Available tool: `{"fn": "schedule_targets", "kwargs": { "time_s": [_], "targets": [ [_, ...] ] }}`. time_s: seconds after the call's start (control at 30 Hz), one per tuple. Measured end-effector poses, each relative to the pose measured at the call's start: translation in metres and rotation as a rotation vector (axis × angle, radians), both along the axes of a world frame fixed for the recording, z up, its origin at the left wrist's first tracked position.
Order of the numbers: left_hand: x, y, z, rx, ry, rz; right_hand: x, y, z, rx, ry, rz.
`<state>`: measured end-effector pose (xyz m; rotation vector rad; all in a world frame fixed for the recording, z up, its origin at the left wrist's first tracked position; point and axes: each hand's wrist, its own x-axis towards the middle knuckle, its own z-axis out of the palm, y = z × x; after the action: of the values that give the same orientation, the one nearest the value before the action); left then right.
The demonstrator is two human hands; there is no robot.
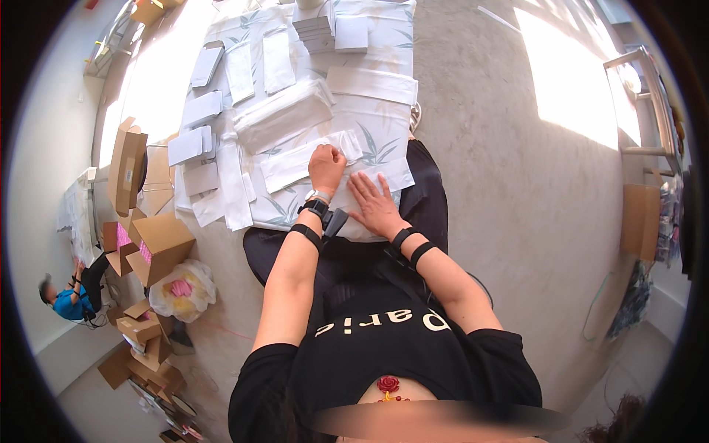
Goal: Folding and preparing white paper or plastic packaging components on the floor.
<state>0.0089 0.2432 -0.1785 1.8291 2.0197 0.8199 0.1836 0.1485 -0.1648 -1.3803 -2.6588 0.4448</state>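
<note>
My left hand (326,168) is closed, its fingers curled together over the right part of a long white flat packet (286,168). What the fingertips hold, if anything, is hidden. To its right, my right hand (375,207) lies flat with fingers spread, pressing on a white strip (399,176) at the table's near right edge. I cannot tell whether the packet and strip are paper or thin plastic. Just beyond my hands lies a thick pile of similar white packets (284,117).
A leaf-patterned cloth covers the table (380,140). Stacks of white cards (192,145) line its left side; grey boxes (315,33) stand at the far end. Open cartons (161,244) and a plastic bag (183,292) sit on the left floor. Another person (70,299) works at far left.
</note>
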Motion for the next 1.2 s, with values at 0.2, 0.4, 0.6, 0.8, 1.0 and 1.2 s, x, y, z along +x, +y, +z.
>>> {"fn": "schedule_targets", "kwargs": {
  "time_s": [0.2, 0.4, 0.6, 0.8, 1.0, 1.2],
  "targets": [
    [-0.026, 0.002, -0.007, -0.041, -0.363, 0.092, 0.000, 0.000, 0.004, -0.013, -0.004, 0.008],
    [-0.062, -0.005, -0.004, -0.216, -0.968, 0.247, 0.000, -0.001, 0.004, -0.020, -0.015, 0.013],
    [-0.086, -0.023, 0.010, -0.174, -1.390, 0.186, -0.012, 0.008, 0.016, 0.068, 0.162, -0.032],
    [-0.091, -0.044, 0.043, -0.099, -1.403, 0.138, -0.069, 0.053, 0.070, 0.135, 0.771, -0.143],
    [-0.103, -0.071, 0.073, 0.042, -1.319, 0.094, -0.118, 0.055, 0.098, -0.192, 1.002, -0.131],
    [-0.119, -0.107, 0.101, 0.146, -1.223, 0.149, -0.146, 0.035, 0.122, -0.239, 1.031, -0.055]
  ]
}}
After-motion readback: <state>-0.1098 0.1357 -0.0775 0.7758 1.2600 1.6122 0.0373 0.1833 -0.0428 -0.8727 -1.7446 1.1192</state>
